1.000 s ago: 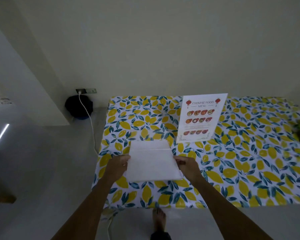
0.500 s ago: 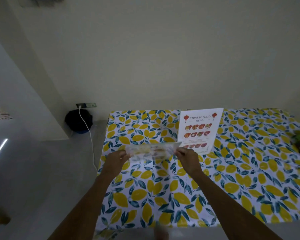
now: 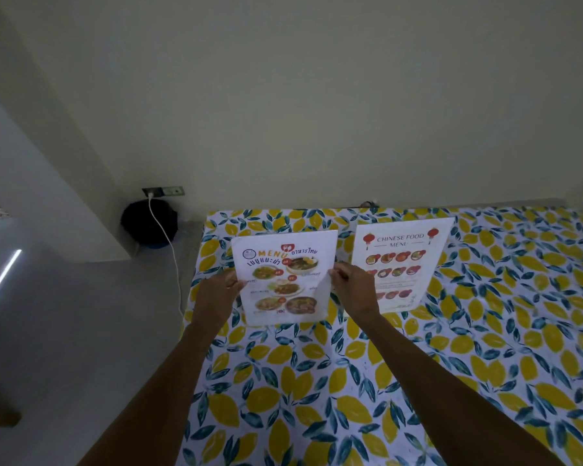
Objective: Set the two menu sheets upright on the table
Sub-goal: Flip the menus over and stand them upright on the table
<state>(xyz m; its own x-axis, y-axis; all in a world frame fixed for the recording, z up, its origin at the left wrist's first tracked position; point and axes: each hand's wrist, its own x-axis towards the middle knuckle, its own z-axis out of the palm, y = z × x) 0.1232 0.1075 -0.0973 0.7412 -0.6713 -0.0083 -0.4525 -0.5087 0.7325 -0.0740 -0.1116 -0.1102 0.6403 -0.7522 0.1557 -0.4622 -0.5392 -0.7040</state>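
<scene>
Reaching up from the bottom of the frame, both forearms cross the lemon-print tablecloth point(image 3: 367, 381) to the middle. The left hand point(image 3: 216, 292) and right hand point(image 3: 352, 289) pinch the side edges of the Thai menu sheet point(image 3: 285, 280), which a second ago lay blank side up and now stands upright, printed face toward the camera. Just right of it, the Chinese food menu point(image 3: 404, 260) already stands. Letting go looks like all that remains. Farther back, upper left, a white cable point(image 3: 165, 237) hangs from a wall socket point(image 3: 163, 191).
</scene>
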